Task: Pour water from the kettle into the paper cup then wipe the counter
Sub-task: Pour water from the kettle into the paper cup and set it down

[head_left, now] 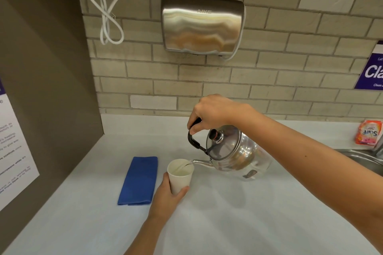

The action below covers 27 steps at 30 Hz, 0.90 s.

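My right hand (213, 113) grips the black handle of a shiny steel kettle (238, 153), tilted to the left above the white counter (248, 213). Its spout reaches over the rim of a white paper cup (180, 176), and a thin stream of water runs into the cup. My left hand (167, 196) is wrapped around the lower part of the cup, which stands upright on or just above the counter. A folded blue cloth (138, 180) lies flat on the counter to the left of the cup.
A steel hand dryer (202, 25) with a white cord hangs on the tiled wall behind. A brown side panel (51, 89) with a notice closes the left. At the right edge are a sink rim (360, 157) and an orange packet (369, 135).
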Motion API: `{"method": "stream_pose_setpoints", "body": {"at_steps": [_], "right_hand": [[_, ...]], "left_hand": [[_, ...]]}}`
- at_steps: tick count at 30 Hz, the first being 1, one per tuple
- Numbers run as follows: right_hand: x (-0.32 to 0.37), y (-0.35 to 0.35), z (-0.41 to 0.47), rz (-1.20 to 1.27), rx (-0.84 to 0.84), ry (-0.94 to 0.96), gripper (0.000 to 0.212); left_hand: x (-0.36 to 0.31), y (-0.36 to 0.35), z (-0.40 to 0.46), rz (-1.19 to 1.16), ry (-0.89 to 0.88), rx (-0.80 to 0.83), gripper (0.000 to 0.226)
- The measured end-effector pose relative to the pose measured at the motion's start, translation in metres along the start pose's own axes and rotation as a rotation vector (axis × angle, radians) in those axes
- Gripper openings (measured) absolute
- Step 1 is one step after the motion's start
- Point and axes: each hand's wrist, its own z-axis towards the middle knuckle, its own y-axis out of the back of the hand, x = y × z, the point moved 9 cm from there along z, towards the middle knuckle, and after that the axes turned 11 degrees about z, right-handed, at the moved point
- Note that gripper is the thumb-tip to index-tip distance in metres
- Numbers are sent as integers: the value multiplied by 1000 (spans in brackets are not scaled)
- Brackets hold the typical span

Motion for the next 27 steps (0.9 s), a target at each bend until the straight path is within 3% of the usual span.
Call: {"method": "stream_pose_setpoints", "body": {"at_steps": [27], "right_hand": [[1,-2,5,12,0,-7,24]], "left_hand": [[-6,3,-4,-63,4,22,77]]}}
